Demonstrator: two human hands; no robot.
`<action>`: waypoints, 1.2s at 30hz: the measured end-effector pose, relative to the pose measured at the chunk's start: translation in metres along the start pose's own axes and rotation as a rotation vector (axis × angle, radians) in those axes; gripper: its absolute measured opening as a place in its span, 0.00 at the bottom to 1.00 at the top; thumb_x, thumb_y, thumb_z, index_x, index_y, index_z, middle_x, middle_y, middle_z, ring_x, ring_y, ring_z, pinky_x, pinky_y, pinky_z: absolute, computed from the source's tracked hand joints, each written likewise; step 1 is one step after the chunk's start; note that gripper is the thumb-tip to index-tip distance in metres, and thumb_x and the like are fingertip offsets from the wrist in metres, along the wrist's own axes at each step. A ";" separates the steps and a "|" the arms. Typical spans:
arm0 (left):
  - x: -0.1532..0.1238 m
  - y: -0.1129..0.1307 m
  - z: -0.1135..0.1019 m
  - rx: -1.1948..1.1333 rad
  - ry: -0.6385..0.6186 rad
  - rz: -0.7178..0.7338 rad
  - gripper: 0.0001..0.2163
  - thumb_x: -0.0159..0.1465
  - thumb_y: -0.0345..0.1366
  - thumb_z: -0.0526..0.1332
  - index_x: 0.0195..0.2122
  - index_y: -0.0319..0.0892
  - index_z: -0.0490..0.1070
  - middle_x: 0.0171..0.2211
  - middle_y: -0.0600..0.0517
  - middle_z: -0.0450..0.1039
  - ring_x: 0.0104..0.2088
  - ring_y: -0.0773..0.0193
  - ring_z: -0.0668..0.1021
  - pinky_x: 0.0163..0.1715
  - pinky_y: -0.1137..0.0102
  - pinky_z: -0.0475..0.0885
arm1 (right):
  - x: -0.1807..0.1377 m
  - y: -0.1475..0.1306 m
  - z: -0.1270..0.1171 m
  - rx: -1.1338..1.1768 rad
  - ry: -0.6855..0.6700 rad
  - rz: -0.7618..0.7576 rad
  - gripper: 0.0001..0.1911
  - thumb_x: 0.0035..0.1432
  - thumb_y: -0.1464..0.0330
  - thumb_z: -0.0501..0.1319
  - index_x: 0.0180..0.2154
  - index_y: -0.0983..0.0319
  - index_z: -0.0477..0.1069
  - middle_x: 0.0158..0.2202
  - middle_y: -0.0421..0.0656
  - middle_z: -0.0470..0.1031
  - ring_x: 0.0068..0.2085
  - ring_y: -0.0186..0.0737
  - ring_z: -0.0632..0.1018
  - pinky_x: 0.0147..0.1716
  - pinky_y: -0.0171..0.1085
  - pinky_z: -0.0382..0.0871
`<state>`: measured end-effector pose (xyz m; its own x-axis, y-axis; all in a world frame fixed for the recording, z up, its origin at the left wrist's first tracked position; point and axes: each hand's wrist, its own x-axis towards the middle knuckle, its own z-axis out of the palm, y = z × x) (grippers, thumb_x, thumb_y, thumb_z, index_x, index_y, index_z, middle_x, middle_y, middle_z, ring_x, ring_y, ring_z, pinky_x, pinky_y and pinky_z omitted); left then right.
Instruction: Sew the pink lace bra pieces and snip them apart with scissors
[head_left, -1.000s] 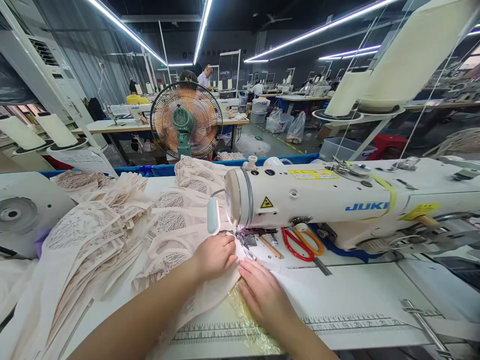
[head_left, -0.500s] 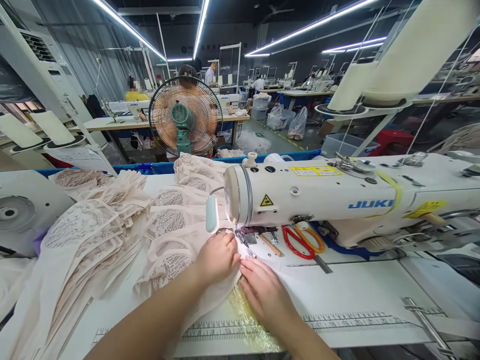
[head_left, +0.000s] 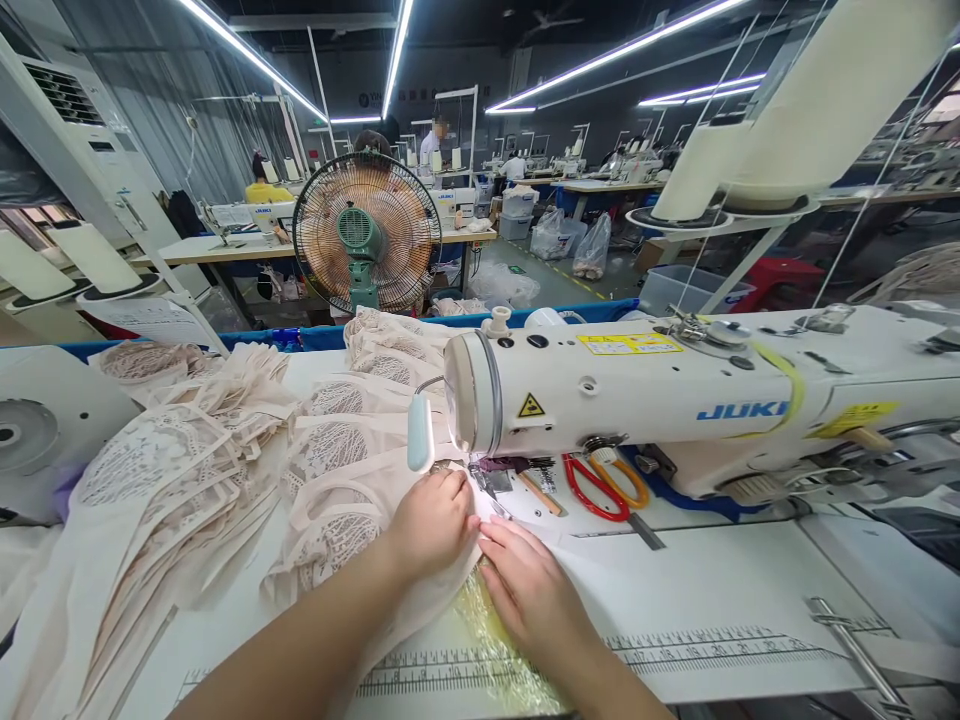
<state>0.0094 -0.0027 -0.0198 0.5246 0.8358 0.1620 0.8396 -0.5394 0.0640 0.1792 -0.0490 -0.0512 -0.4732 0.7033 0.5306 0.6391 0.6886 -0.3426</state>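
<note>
A white sewing machine stands in front of me, its needle area just beyond my fingertips. My left hand is closed on the edge of a beige lace garment piece, close to the presser foot. Beside it, my right hand presses with fingers together on the fabric edge, thumb tucked in. The garment runs from under my left hand toward more joined beige lace pieces on the left. Crinkled clear yellowish plastic lies under my right hand. The fabric right at the needle is partly hidden by my fingers.
Red-handled scissors, an orange-handled pair and a wooden-handled tool lie right of the needle. A stack of beige lace pieces covers the table's left. A large fan and thread cones stand beyond.
The view has shifted very slightly. Both hands keep nearly the same place and grip on the fabric by the needle.
</note>
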 end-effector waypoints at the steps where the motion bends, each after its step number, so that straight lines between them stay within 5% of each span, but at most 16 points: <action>1: 0.000 0.000 0.000 0.003 0.000 -0.001 0.13 0.63 0.36 0.55 0.44 0.34 0.69 0.48 0.40 0.69 0.49 0.50 0.71 0.46 0.59 0.69 | 0.000 0.000 0.000 0.000 -0.003 0.002 0.14 0.60 0.74 0.50 0.43 0.66 0.71 0.45 0.52 0.75 0.50 0.49 0.73 0.48 0.50 0.72; 13: 0.011 -0.013 -0.015 0.042 -0.032 0.055 0.11 0.63 0.35 0.53 0.42 0.36 0.70 0.45 0.42 0.71 0.47 0.52 0.72 0.45 0.60 0.70 | 0.003 0.000 0.001 -0.002 -0.003 0.046 0.17 0.57 0.74 0.50 0.46 0.65 0.71 0.49 0.52 0.74 0.52 0.48 0.72 0.50 0.50 0.70; 18: -0.010 0.004 -0.015 0.022 -0.068 0.243 0.10 0.60 0.36 0.56 0.38 0.37 0.72 0.39 0.44 0.73 0.42 0.54 0.74 0.42 0.61 0.71 | 0.005 -0.001 -0.003 0.030 -0.056 0.065 0.18 0.57 0.75 0.50 0.47 0.67 0.69 0.50 0.52 0.74 0.53 0.47 0.72 0.52 0.47 0.69; 23: -0.028 0.000 0.001 0.077 0.065 0.371 0.14 0.63 0.30 0.54 0.49 0.34 0.66 0.50 0.44 0.70 0.50 0.54 0.71 0.48 0.59 0.67 | 0.005 -0.001 -0.002 -0.005 -0.063 0.074 0.19 0.58 0.74 0.48 0.50 0.70 0.67 0.51 0.54 0.72 0.53 0.47 0.72 0.51 0.48 0.70; 36: -0.006 -0.032 -0.005 -0.009 0.157 0.460 0.12 0.69 0.31 0.48 0.47 0.37 0.68 0.47 0.46 0.74 0.45 0.59 0.74 0.43 0.62 0.71 | 0.001 0.001 0.003 -0.020 -0.113 0.100 0.21 0.58 0.71 0.51 0.52 0.68 0.67 0.55 0.50 0.69 0.57 0.47 0.68 0.54 0.46 0.67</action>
<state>-0.0212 0.0096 -0.0179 0.8127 0.4855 0.3223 0.5243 -0.8506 -0.0407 0.1775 -0.0470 -0.0532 -0.4710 0.7842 0.4040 0.6978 0.6114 -0.3731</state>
